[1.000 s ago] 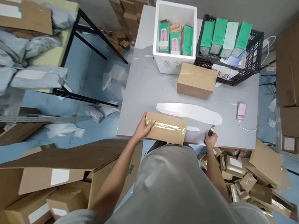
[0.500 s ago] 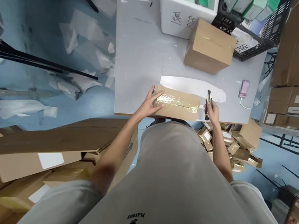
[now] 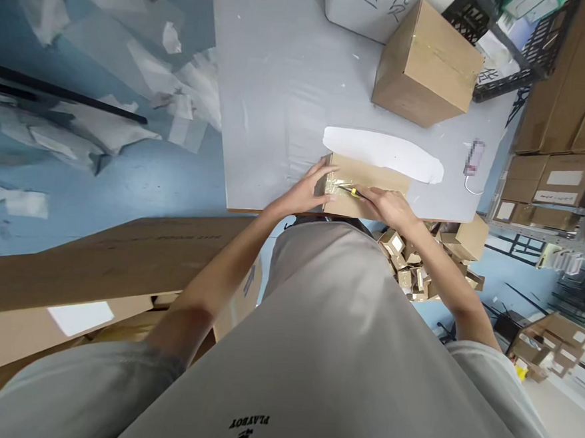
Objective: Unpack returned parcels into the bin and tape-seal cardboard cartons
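Note:
A narrow cardboard box (image 3: 371, 170) with shiny clear tape along its top lies at the table's near edge. My left hand (image 3: 305, 192) grips its left end, fingers on the far side and thumb nearer me. In my right hand (image 3: 389, 208) is a black and yellow utility knife (image 3: 355, 193), its tip at the taped seam near the box's left end. Most of the knife's handle is hidden by my fingers. Just beyond the box is a long white sheet (image 3: 382, 152) lying flat.
On the grey table (image 3: 265, 110), a larger closed carton (image 3: 428, 65) stands beside a white bin (image 3: 377, 8) and a black crate (image 3: 518, 71). A phone-like item with a cable (image 3: 474, 158) is at the right. Small boxes (image 3: 409, 264) pile up on the floor below.
My right hand has moved left from beside the box, bringing the knife onto the taped top. The left hand stays at the box's left end. The view has shifted.

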Action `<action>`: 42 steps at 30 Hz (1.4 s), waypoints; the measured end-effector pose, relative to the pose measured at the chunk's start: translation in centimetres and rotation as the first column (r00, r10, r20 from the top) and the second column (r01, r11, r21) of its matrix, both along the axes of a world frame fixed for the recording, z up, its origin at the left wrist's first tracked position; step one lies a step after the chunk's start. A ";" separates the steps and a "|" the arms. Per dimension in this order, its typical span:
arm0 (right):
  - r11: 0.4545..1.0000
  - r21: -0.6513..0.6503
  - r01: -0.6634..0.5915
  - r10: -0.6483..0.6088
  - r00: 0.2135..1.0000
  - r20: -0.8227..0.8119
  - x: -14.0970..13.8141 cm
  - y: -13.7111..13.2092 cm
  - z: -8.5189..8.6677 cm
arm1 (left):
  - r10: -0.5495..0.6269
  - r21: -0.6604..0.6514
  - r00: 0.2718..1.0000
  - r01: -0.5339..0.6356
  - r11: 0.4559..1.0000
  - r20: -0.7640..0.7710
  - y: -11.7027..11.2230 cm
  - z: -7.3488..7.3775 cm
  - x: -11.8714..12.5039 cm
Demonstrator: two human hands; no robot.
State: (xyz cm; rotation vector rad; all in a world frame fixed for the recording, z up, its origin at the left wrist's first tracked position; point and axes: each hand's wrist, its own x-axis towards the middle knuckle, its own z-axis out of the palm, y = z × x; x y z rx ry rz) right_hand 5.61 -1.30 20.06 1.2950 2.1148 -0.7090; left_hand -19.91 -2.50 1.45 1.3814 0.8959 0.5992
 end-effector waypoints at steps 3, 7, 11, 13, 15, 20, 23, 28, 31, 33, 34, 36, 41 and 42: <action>0.994 -0.022 -0.111 0.113 0.984 0.135 -1.7 1.1 0.9 | -0.022 0.014 0.999 0.023 1.000 -0.023 0.0 0.0 0.1; 0.980 -0.037 -0.196 0.199 0.956 0.217 -2.5 2.1 1.1 | -0.017 -0.001 1.000 0.017 1.000 -0.003 0.0 0.0 0.2; 0.968 -0.061 -0.244 0.251 0.935 0.250 -2.7 2.8 1.1 | -0.010 -0.002 1.000 0.010 1.000 0.009 0.0 0.0 0.4; 0.963 -0.076 -0.257 0.268 0.931 0.248 -2.9 3.1 1.2 | -0.006 -0.003 1.000 0.006 1.000 0.006 0.0 -0.1 0.5; 0.959 -0.089 -0.268 0.282 0.929 0.239 -3.3 3.4 1.3 | -0.003 -0.017 1.000 0.003 1.000 0.007 -0.1 -0.1 0.5; 0.951 -0.116 -0.287 0.307 0.924 0.228 -4.5 4.0 1.4 | 0.007 -0.070 1.000 -0.006 0.998 0.023 0.0 0.6 0.2; 0.949 -0.113 -0.293 0.312 0.922 0.229 -4.3 4.0 1.4 | -0.002 -0.097 1.000 0.004 0.995 0.017 0.1 1.4 -0.1; 0.962 -0.107 -0.252 0.274 0.910 0.313 0.2 3.1 2.5 | 0.007 -0.124 1.000 -0.008 0.992 -0.015 0.3 2.2 -0.5; 0.973 -0.121 -0.198 0.230 0.885 0.405 5.1 2.2 3.7 | 0.011 -0.137 0.999 -0.016 0.990 -0.037 0.3 1.9 -0.6; 0.978 -0.119 -0.169 0.204 0.875 0.438 8.4 1.6 4.3 | 0.014 -0.145 0.999 -0.021 0.989 -0.051 0.2 1.5 -0.7; 0.981 -0.112 -0.161 0.194 0.875 0.443 9.8 1.3 4.5 | 0.017 -0.145 0.998 -0.025 0.989 -0.058 0.2 1.2 -0.7; 0.984 -0.090 -0.151 0.176 0.884 0.433 12.0 0.9 4.5 | 0.029 -0.135 0.997 -0.039 0.990 -0.074 0.1 0.8 -0.8; 0.989 -0.045 -0.138 0.145 0.928 0.344 14.8 0.0 3.1 | 0.067 -0.109 0.990 -0.080 0.991 -0.120 -0.1 1.0 -0.7; 0.990 -0.040 -0.132 0.138 0.936 0.323 15.3 -0.2 2.7 | 0.074 -0.123 0.989 -0.090 0.988 -0.129 -0.2 1.3 -0.6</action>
